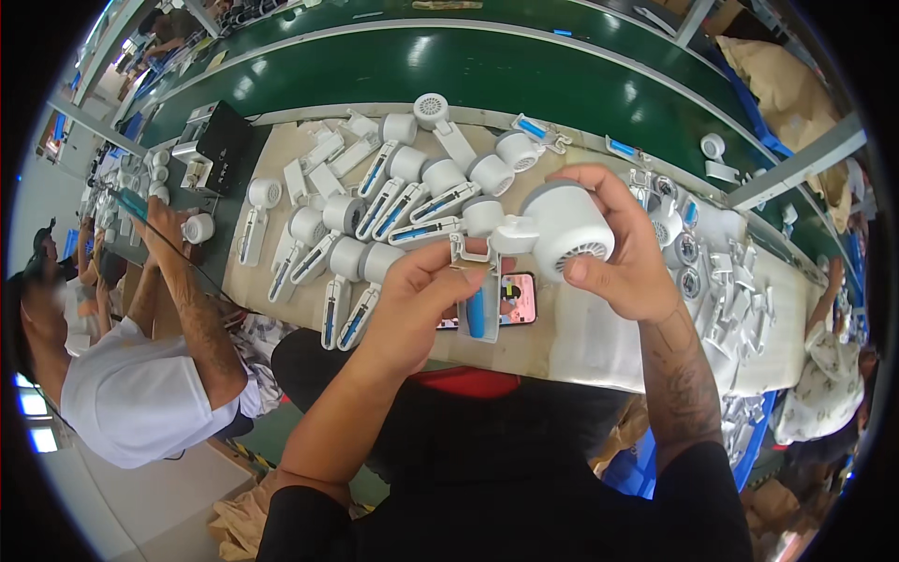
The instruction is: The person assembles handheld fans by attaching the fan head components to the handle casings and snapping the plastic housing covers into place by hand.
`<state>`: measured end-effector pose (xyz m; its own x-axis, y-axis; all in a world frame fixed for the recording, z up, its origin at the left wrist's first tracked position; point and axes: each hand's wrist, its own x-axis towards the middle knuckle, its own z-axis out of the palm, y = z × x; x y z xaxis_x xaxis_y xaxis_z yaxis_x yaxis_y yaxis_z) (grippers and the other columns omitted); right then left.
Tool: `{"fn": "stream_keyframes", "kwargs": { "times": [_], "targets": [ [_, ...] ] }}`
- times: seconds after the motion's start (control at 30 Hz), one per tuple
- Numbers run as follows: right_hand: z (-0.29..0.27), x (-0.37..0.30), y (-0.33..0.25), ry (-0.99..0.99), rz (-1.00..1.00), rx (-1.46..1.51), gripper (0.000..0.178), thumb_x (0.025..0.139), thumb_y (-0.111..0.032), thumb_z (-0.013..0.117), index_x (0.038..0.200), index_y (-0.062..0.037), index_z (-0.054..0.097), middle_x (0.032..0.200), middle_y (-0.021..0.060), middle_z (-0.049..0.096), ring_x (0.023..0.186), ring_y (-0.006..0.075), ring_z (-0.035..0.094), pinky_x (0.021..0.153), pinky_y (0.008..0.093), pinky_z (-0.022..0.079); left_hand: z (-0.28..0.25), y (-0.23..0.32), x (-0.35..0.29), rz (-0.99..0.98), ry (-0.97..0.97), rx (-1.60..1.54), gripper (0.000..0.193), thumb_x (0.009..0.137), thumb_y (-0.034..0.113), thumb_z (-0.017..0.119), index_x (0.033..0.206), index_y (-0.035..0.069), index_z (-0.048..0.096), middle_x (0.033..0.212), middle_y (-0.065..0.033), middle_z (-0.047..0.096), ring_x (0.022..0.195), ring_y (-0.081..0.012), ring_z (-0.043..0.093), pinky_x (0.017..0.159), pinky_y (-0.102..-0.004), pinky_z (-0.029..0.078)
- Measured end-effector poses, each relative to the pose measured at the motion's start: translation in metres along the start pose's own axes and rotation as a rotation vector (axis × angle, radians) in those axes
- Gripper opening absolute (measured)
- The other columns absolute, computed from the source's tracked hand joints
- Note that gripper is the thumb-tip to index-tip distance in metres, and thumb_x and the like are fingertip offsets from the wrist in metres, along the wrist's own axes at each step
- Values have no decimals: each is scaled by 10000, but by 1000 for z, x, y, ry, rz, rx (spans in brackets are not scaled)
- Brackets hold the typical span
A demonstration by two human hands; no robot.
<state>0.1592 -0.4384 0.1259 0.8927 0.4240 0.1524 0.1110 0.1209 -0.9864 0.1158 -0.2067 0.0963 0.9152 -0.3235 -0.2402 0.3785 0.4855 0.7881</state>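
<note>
My right hand (639, 267) is closed around the round white head (567, 220) of a handheld fan, its slotted grille facing down. From this head a short neck reaches left to an opened white handle shell (496, 323). My left hand (420, 302) pinches the shell near its upper end. Inside the shell lies a blue cylindrical battery (477, 313). Beneath the shell, a smartphone (520, 300) with a lit screen rests on the table, partly covered. Left of my hands lie several fan units with opened handles, one of them a white fan unit (430, 225).
White fan parts (740, 300) are heaped at the right. A green conveyor (421, 51) runs behind the table. At the left stands a black box device (220, 150); beside it a co-worker in a white shirt (154, 398) holds a corded teal tool (129, 200).
</note>
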Motion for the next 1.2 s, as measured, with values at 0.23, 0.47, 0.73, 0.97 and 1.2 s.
{"fn": "stream_keyframes", "kwargs": {
  "times": [0.23, 0.47, 0.73, 0.97, 1.2],
  "targets": [
    [1, 21, -22, -158, -59, -105, 798, 759, -334, 860, 1369, -12, 458, 1177, 96, 622, 1086, 162, 591, 930, 301, 462, 8, 11, -1, 61, -127, 116, 338, 890, 26, 618, 1215, -70, 624, 1064, -119, 712, 959, -155, 674, 857, -278, 531],
    [-3, 19, -25, -132, -75, -102, 798, 756, -341, 862, 1366, -13, 467, 1164, 88, 623, 1080, 159, 587, 928, 293, 459, 19, 13, -2, 57, -131, 11, 249, 915, 22, 649, 1147, -67, 631, 1030, -144, 711, 899, -191, 700, 809, -312, 572],
    [-14, 18, -40, -200, -11, -192, 737, 746, -325, 855, 1330, -6, 538, 1168, 89, 624, 1077, 166, 596, 936, 302, 461, 24, 11, -2, 21, -73, 97, 185, 923, 52, 670, 1076, -52, 656, 961, -130, 719, 827, -177, 707, 743, -292, 583],
    [-18, 46, -61, -550, 226, -407, 655, 763, -225, 854, 1304, 17, 576, 1159, 116, 645, 1061, 175, 620, 916, 302, 502, 31, 6, -10, -84, -100, 199, 223, 890, 62, 715, 1081, -45, 673, 947, -95, 719, 789, -126, 692, 731, -261, 579],
    [2, 78, -65, -743, 453, -509, 644, 785, -211, 859, 1282, 68, 560, 1066, 141, 670, 973, 168, 655, 848, 281, 538, 20, 12, -17, -155, -82, 205, 250, 853, 21, 755, 1076, -57, 674, 928, -91, 716, 786, -120, 693, 730, -258, 590]
  ]
}}
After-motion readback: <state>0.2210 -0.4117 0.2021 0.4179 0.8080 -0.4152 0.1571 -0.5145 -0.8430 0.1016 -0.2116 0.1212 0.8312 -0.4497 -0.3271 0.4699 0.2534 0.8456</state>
